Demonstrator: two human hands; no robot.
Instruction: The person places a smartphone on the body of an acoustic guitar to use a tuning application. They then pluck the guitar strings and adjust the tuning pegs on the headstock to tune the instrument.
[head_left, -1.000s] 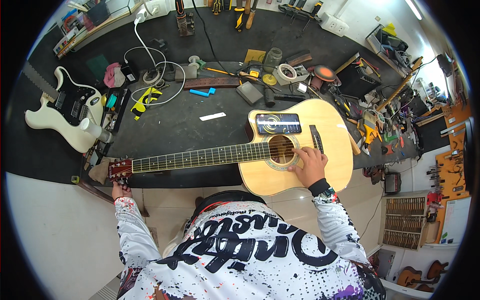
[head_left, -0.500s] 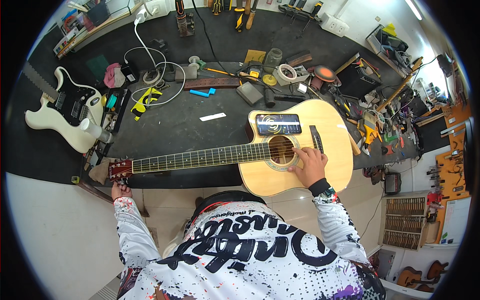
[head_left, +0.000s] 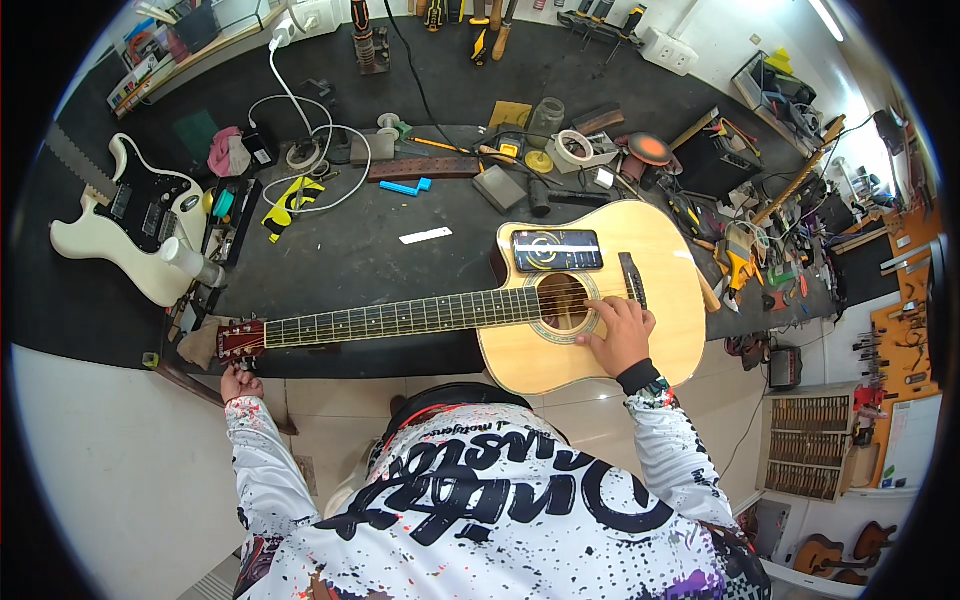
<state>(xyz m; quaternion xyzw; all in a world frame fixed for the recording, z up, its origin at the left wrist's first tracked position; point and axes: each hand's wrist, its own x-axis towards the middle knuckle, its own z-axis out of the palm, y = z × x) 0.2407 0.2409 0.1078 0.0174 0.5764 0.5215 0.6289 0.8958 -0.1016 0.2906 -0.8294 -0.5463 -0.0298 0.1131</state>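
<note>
A pale-topped acoustic guitar [head_left: 655,255] lies face up along the bench front, its neck [head_left: 400,318] reaching left to a reddish headstock [head_left: 240,340]. Below that headstock, my left hand [head_left: 240,384] has its fingers closed around a tuning peg [head_left: 247,364]. My right hand [head_left: 622,335] rests over the strings beside the soundhole [head_left: 562,300], thumb and fingers spread, gripping nothing. On the guitar's top, above the soundhole, sits a phone [head_left: 557,250] with a lit dial-like display. A brown cloth [head_left: 202,343] is bunched next to the headstock.
A white electric guitar [head_left: 140,225] lies at the left. Behind the neck are a blue string winder [head_left: 405,187], a white strip [head_left: 426,235] and a looped white cable [head_left: 365,160]. Tape [head_left: 573,148], a jar [head_left: 546,115] and a yellow glue gun [head_left: 738,258] stand farther back and right.
The pattern on the phone's display has changed. The guitar's body has shifted very slightly toward me. Both hands keep nearly the same places.
</note>
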